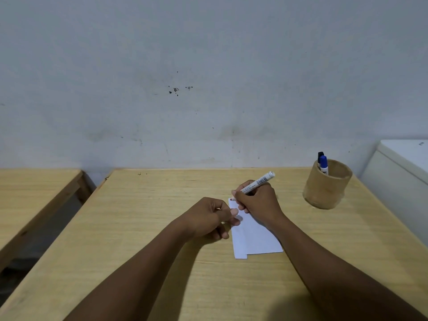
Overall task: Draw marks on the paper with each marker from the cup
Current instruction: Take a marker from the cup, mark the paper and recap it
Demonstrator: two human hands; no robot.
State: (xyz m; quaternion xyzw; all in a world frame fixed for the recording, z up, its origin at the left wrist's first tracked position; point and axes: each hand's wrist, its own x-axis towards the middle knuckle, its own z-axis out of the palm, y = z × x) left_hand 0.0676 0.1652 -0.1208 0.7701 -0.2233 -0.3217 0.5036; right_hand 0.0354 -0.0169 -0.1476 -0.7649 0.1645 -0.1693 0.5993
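Note:
A small white sheet of paper lies on the wooden table. My right hand grips a white marker, its red tip touching the paper's far left corner. My left hand rests on the paper's left edge with its fingers curled; the thumb and fingertips press the sheet. A brown cylindrical cup stands to the right, holding a blue-capped marker and a black-capped marker.
A second wooden table stands to the left across a gap. A white appliance or box sits right of the table. A grey wall runs just behind the table's far edge.

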